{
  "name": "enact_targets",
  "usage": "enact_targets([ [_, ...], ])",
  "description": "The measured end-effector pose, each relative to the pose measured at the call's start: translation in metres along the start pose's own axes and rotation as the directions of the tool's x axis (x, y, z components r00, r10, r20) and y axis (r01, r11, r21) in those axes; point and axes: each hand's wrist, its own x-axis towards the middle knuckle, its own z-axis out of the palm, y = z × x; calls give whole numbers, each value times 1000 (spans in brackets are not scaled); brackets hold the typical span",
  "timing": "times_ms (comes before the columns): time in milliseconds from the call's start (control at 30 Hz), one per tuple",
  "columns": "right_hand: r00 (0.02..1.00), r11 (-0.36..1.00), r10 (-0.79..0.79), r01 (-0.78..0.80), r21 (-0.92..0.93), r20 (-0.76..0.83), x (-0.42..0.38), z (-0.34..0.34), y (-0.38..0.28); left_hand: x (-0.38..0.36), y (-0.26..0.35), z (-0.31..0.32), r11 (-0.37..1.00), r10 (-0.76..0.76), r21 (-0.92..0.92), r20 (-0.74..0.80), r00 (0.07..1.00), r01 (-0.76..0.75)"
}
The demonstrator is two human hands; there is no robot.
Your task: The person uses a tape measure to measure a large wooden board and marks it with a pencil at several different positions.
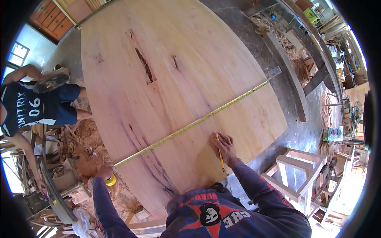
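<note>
A large wooden slab (pixel 190 47) with cracks and dark grain streaks spreads out in front of me. Across its width runs a yellow tape measure blade (pixel 198 121), reaching from the left edge to the right edge. My left hand (pixel 105 170) grips the tape measure at the slab's left edge, its yellow case (pixel 111 180) just below the fingers. Resting on the wood below the blade, my right hand (pixel 224 146) is closed on a yellow pencil (pixel 220 156), whose length points down toward my body.
Left of the slab a person in a dark jersey (pixel 35 105) holds a circular saw blade (pixel 51 83). A wooden frame (pixel 295 170) stands at the lower right. Wood shavings (pixel 89 148) cover the floor at left. Curved timber (pixel 287 75) lies at right.
</note>
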Motion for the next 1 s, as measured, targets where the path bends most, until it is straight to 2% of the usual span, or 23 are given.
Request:
enact_targets([
  [100, 1000, 1000, -3, 3, -4, -18, 0, 2, 1, -20, 43, -14, 999, 6, -45, 25, 1000, -4],
  [400, 998, 1000, -14, 14, 4, -55, -3, 6, 4, 1, -14, 0, 997, 20, -80, -11, 1000, -21],
  [500, 999, 1000, -3, 2, -10, -48, -3, 6, 3, -10, 11, -8, 998, 8, -54, 8, 1000, -8],
  [600, 999, 1000, 3, -4, -14, -52, -5, 7, 1, -16, 28, -13, 994, 65, 95, -27, 998, -62],
  [700, 998, 1000, -12, 11, -7, -69, -6, 8, 3, -13, 20, -14, 998, 49, -50, 2, 999, -49],
  [800, 997, 999, -25, 23, -29, -78, -4, 9, 3, -19, 33, -18, 999, 48, -25, 20, 999, -47],
  [900, 995, 999, -16, 12, -44, -102, -4, 8, 1, -4, -5, -1, 951, 274, 176, -111, 955, -252],
  [1000, 993, 998, -16, 9, -62, -114, -2, 11, 0, -13, 26, -11, 978, 42, 203, -24, 999, -36],
])
